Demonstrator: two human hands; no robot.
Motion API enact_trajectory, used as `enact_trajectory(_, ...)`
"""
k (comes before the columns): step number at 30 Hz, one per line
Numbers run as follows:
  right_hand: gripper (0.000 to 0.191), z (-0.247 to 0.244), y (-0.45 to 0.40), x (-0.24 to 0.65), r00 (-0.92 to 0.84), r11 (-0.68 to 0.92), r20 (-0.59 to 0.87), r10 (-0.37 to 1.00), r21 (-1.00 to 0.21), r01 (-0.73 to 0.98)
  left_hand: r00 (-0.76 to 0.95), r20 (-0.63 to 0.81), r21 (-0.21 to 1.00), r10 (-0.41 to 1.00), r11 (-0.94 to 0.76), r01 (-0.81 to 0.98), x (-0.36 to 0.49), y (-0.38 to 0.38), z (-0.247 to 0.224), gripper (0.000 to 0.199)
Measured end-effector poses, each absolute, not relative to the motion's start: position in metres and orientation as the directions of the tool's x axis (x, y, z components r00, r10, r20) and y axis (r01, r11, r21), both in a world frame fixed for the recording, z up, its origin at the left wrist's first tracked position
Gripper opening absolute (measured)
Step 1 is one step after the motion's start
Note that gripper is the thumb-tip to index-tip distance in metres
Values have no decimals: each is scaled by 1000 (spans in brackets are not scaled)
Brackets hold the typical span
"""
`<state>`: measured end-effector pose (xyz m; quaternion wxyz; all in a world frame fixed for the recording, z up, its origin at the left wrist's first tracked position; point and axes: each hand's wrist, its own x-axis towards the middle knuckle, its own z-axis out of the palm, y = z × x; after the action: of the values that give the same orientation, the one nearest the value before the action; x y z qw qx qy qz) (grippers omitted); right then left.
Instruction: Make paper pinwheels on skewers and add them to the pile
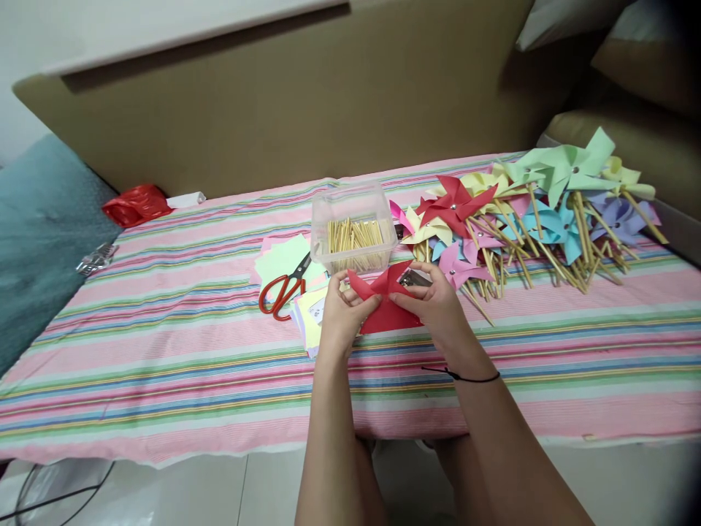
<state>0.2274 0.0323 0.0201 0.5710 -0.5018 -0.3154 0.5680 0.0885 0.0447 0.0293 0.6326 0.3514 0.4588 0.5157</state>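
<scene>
We're looking over a broad pink, green and blue striped cloth [191,336], with a tall brown panel [307,102] rising behind it. On the right we have a big heap of paper pinwheels on pale wooden sticks [558,226], in red, yellow, green, blue and purple. Centre stage, a clear plastic box [347,201] sits just left of that heap, and beside it a fan of pastel paper squares [279,261] lies spread out. In front of the box, here's our action: the left hand [342,314] pinches the left side of a folded red paper piece [386,318], thumb on top, while the right hand [435,299] pinches its right side, thumb pressing near the middle. Left of the hands we spot red-handled scissors [285,291], dark blades across the paper squares. A dark metallic object [412,278] peeks out by the right hand; we can't tell what it is. Inside the box, thin wooden sticks [355,239] lie bundled, and a thin black cord [477,380] circles our right wrist.
</scene>
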Motion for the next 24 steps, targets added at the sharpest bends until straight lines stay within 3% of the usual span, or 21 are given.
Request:
enact_trajectory(13,63,20,34,227,129,-133,-183,975,-937,-323,-34,-226,942,973,210,-262,89,44,30,66)
enact_trajectory(20,29,19,38,230,260,-151,-293,920,-879,-453,-235,-282,881,930,155,-446,96,49,32,59)
enact_trajectory(24,24,16,35,231,45,-217,-277,960,-832,-511,-318,-291,843,902,85,-531,99,52,29,55)
